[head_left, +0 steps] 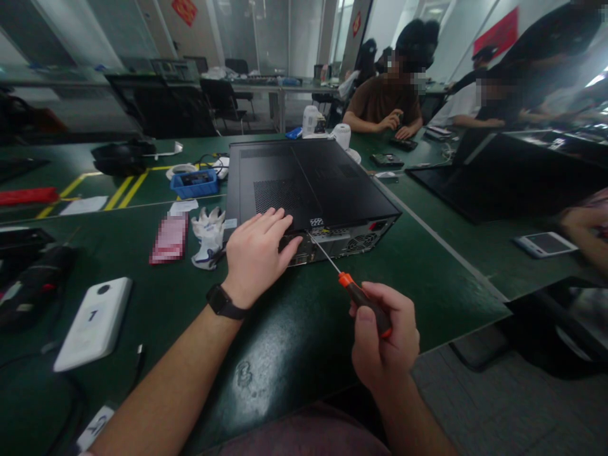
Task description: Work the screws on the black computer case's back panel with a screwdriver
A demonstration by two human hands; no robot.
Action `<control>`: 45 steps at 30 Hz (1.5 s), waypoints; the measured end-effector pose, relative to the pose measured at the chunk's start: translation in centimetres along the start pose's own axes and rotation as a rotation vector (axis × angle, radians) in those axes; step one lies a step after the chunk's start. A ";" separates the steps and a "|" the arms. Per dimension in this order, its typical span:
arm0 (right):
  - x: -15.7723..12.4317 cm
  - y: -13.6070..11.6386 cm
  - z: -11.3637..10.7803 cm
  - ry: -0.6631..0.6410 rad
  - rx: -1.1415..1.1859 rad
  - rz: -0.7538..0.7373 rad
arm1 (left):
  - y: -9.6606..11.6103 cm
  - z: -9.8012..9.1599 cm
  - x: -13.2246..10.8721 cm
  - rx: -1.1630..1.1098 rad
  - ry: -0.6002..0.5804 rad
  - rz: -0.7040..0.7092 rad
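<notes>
A black desktop computer case (332, 177) lies flat on the green table, its rear panel with ports and a fan grille facing me. My left hand (256, 253) rests on the near left edge of its top cover, fingers stretched out flat over the vented area and thumb spread toward the rear panel. In my right hand (387, 335) is a screwdriver (365, 303) with an orange and dark handle, the fingers wrapped round it. Its long thin shaft reaches up to the top rear edge of the case, just right of my left thumb. Whatever the tip touches is too small to make out.
Left of the case lie a white glove (208, 237), a pink packet (170, 239) and a blue bin (194, 183) of small parts. A white power bank (95, 323) lies nearer me. Toward the right are a phone (546, 243) and a black panel (513, 177). Another person (384, 101) works across the table.
</notes>
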State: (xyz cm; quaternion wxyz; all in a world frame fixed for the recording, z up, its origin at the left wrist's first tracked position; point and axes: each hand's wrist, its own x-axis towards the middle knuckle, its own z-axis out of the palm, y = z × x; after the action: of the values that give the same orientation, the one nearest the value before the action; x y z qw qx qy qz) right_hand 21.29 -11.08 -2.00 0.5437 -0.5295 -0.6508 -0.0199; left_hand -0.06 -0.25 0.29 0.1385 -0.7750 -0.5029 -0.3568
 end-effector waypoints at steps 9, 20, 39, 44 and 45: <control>-0.1 0.4 0.3 0.023 0.034 0.030 | 0.0 0.0 0.0 0.033 0.001 0.005; 0.2 0.1 0.2 0.045 -0.012 -0.026 | 0.0 0.0 0.0 0.032 0.012 0.020; -0.1 0.4 0.2 0.016 0.092 -0.047 | -0.1 0.2 -0.1 0.018 0.006 0.004; -0.1 0.3 0.3 0.050 0.014 -0.017 | -0.1 0.2 -0.1 0.033 0.019 0.014; -0.2 0.3 0.3 0.046 0.002 0.006 | -0.1 0.2 -0.1 0.035 0.018 0.016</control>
State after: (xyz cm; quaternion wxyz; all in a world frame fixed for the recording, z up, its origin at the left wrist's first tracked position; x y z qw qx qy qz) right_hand 21.28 -10.86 -2.46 0.5593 -0.5303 -0.6365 -0.0299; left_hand -0.11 -0.15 0.12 0.1595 -0.7731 -0.5018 -0.3537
